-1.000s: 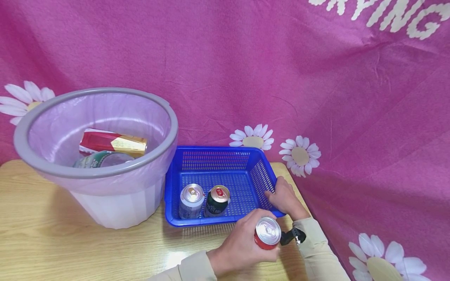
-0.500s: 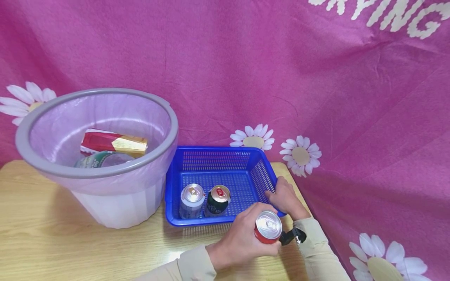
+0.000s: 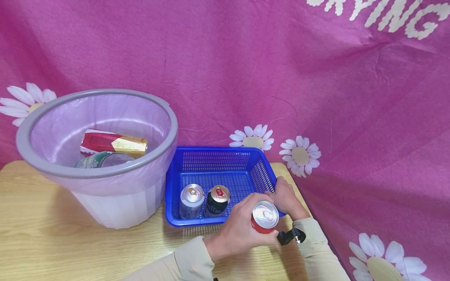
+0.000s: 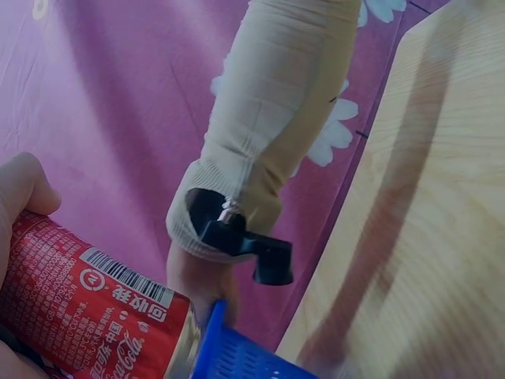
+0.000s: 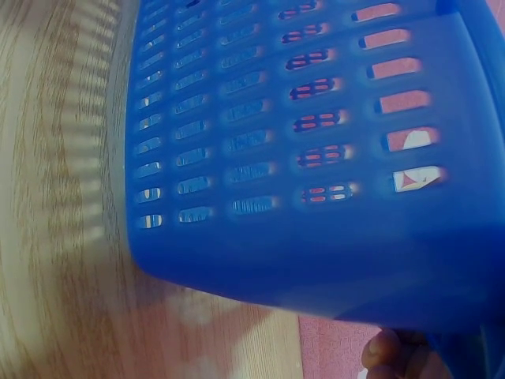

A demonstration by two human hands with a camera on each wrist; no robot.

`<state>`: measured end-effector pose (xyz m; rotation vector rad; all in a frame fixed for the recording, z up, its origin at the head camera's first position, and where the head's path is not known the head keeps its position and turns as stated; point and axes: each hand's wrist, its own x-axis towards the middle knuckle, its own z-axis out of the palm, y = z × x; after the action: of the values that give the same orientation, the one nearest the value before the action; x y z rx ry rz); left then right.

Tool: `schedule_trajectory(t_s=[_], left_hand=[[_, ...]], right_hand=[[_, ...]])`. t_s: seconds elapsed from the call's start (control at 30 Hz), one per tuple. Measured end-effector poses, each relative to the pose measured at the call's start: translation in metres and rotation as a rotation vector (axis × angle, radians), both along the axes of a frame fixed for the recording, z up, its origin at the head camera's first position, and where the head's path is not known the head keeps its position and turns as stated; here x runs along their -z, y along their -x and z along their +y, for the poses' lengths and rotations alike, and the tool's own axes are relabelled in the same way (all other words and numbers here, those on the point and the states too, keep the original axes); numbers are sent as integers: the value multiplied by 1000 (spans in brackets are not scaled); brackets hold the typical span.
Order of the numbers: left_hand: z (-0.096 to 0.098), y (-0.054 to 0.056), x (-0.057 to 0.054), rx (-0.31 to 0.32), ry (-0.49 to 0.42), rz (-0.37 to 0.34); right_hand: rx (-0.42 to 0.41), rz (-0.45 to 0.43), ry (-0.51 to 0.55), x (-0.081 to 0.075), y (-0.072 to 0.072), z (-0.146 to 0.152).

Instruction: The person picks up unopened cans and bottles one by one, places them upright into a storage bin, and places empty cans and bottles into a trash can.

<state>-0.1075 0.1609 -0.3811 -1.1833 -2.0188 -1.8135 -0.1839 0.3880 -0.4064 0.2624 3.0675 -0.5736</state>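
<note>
My left hand [image 3: 239, 230] grips a red soda can [image 3: 264, 222] with a silver top, above the near right corner of the blue basket [image 3: 219, 222]. In the left wrist view the red can [image 4: 95, 304] shows a barcode and white lettering. My right hand [image 3: 286, 198] holds the basket's right rim, its thumb on the inner side; the right wrist view shows the slotted blue wall [image 5: 316, 253] close up and a few fingertips at the bottom. Two cans stand upright in the basket's near left part: a silver-white can [image 3: 191, 208] and a dark green can [image 3: 216, 207].
A white bin [image 3: 116, 207] with a grey rim and purple liner stands left of the basket. Inside lie a red and gold can [image 3: 114, 142] and a clear bottle with a green label [image 3: 105, 160]. A pink cloth [image 3: 211, 70] hangs behind the wooden table [image 3: 45, 218].
My left hand has moved the red can slightly up and toward the basket, its fingers now overlapping the basket's near right corner. The right hand has stayed on the rim.
</note>
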Motion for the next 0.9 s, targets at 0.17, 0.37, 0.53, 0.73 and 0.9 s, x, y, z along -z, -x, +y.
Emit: schedule_trajectory(t_s=[0.17, 0.37, 0.53, 0.73, 0.9], left_hand=[[-2, 5, -5, -12, -22, -1], [-3, 10, -7, -35, -9, -20], [-3, 14, -9, -36, -8, -23], [-2, 19, -10, -45, -17, -31], [0, 24, -9, -72, -11, -55]], right_hand=[[-18, 13, -9, 0, 0, 1], [-16, -4, -8, 0, 0, 3], [-18, -3, -12, 0, 1, 3], [-30, 14, -25, 1, 1, 4], [-36, 29, -26, 2, 1, 4]])
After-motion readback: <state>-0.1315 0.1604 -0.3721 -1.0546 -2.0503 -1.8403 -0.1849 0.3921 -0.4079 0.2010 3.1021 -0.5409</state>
